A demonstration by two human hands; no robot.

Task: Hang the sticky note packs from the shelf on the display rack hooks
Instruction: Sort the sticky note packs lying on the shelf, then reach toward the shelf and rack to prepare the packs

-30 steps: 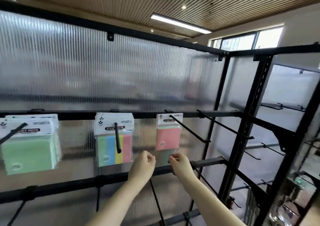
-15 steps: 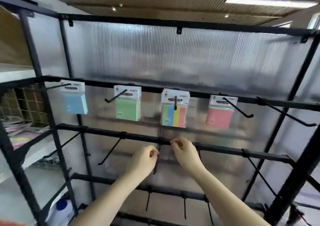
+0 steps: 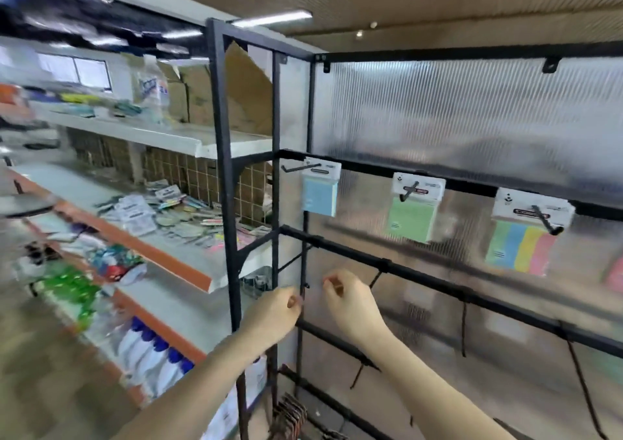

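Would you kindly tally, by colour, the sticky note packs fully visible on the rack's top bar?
Blue pack: 1
Green pack: 1
Multicolour striped pack: 1
Total: 3, though each hook may hold more packs behind the front one.

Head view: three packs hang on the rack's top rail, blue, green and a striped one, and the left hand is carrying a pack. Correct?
Not quite. In the head view the left hand carries no pack; like the right hand, its curled fingers hold nothing. The blue pack, green pack and striped pack do hang there.
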